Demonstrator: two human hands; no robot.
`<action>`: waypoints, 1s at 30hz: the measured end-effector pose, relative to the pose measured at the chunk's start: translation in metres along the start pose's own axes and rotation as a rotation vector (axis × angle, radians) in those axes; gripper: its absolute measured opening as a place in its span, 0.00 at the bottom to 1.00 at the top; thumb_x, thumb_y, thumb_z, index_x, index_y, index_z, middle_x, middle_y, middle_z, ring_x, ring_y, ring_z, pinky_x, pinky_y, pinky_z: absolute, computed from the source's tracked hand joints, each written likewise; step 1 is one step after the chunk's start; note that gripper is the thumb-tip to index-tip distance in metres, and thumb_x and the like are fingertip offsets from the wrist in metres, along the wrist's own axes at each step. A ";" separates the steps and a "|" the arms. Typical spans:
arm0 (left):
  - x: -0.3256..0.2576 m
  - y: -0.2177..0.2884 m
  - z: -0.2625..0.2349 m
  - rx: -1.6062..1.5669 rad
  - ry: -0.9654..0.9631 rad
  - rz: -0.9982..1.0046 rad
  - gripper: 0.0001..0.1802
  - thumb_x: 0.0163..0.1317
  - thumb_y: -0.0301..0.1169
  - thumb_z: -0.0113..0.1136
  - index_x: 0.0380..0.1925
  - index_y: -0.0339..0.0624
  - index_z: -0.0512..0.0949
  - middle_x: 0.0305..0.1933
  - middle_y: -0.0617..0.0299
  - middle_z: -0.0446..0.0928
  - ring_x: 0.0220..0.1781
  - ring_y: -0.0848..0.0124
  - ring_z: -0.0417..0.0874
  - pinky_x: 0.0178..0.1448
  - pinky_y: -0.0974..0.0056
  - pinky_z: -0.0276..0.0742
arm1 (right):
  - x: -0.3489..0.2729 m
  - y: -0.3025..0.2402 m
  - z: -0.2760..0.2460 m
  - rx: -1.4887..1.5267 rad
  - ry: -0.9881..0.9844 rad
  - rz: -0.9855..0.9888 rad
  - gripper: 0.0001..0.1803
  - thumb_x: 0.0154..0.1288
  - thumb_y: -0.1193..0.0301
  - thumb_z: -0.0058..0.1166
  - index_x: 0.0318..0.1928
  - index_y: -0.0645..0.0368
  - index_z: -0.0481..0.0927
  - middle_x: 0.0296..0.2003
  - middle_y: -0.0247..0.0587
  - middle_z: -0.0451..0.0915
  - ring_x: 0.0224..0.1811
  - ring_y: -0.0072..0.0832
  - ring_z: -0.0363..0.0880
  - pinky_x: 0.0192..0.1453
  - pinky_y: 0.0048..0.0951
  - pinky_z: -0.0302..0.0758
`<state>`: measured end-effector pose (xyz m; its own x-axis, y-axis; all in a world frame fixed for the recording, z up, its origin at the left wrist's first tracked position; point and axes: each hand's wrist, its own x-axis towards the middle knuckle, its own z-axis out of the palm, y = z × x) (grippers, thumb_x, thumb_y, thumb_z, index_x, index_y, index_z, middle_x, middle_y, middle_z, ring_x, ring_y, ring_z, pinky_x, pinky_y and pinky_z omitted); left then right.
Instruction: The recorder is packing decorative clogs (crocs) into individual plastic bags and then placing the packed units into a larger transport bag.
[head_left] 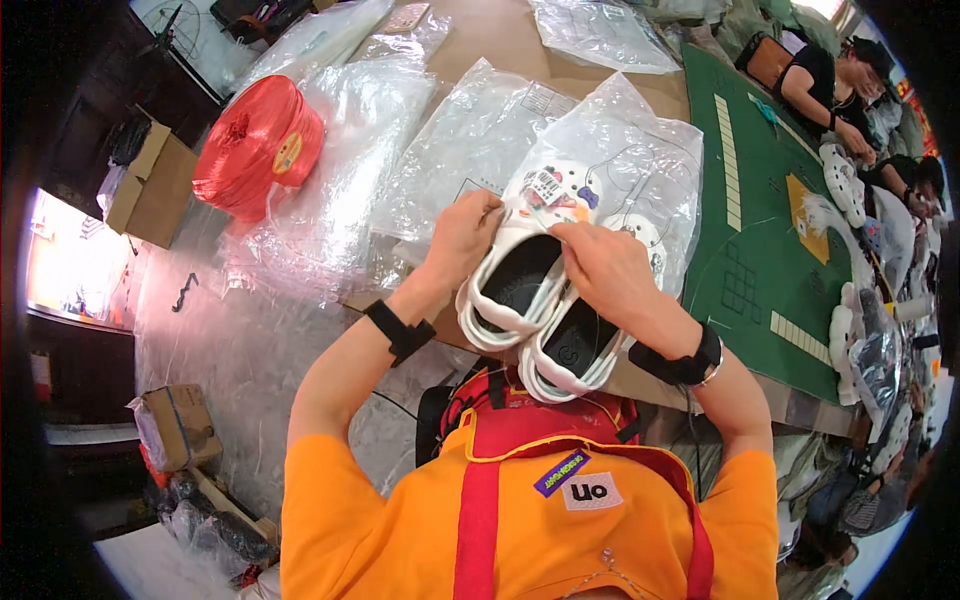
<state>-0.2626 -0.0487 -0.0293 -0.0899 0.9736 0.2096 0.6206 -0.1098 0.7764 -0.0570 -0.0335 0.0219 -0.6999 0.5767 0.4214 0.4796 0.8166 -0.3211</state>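
Observation:
A pair of white clogs [500, 318] with black insoles lies side by side at the table's near edge, heels toward me. Their toes sit inside a clear plastic bag [660, 150], and small colourful charms show through it. A white printed label [545, 187] lies over the left clog's toe. My left hand [468, 238] is closed, pinching the bag's edge beside the left clog. My right hand [612, 272] reaches over the clogs, its fingers closed on the bag near the middle; its fingertips are partly hidden.
A red roll of plastic twine [260, 147] stands at the left among flat clear bags [350, 150]. To the right lies a green cutting mat [720, 250] with strips of pale labels. Further right, a co-worker [835, 85] bends over more white clogs [842, 185]. Cardboard boxes [155, 190] stand left.

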 end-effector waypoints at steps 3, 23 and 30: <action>-0.016 0.010 -0.002 -0.101 0.098 -0.004 0.08 0.56 0.29 0.52 0.32 0.34 0.72 0.30 0.48 0.72 0.33 0.52 0.74 0.37 0.58 0.69 | -0.002 -0.009 -0.007 0.032 0.018 -0.084 0.12 0.52 0.73 0.50 0.40 0.56 0.72 0.25 0.38 0.73 0.27 0.36 0.75 0.30 0.34 0.70; -0.069 0.070 -0.019 0.481 -0.272 0.413 0.17 0.52 0.38 0.57 0.36 0.35 0.74 0.35 0.51 0.75 0.37 0.56 0.77 0.39 0.60 0.73 | -0.119 0.007 -0.028 0.260 0.156 0.261 0.25 0.58 0.66 0.51 0.56 0.62 0.64 0.53 0.48 0.63 0.54 0.40 0.63 0.59 0.38 0.56; -0.048 0.088 0.003 0.520 -0.670 0.128 0.33 0.50 0.54 0.55 0.30 0.25 0.73 0.22 0.45 0.77 0.25 0.52 0.80 0.30 0.55 0.76 | -0.163 -0.005 0.011 1.106 0.324 1.041 0.33 0.58 0.72 0.46 0.63 0.60 0.51 0.58 0.44 0.58 0.60 0.32 0.57 0.61 0.31 0.59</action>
<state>-0.2010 -0.1042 0.0270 0.3828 0.8906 -0.2454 0.8875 -0.2807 0.3655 0.0485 -0.1321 -0.0542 -0.1076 0.9581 -0.2654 -0.0539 -0.2721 -0.9607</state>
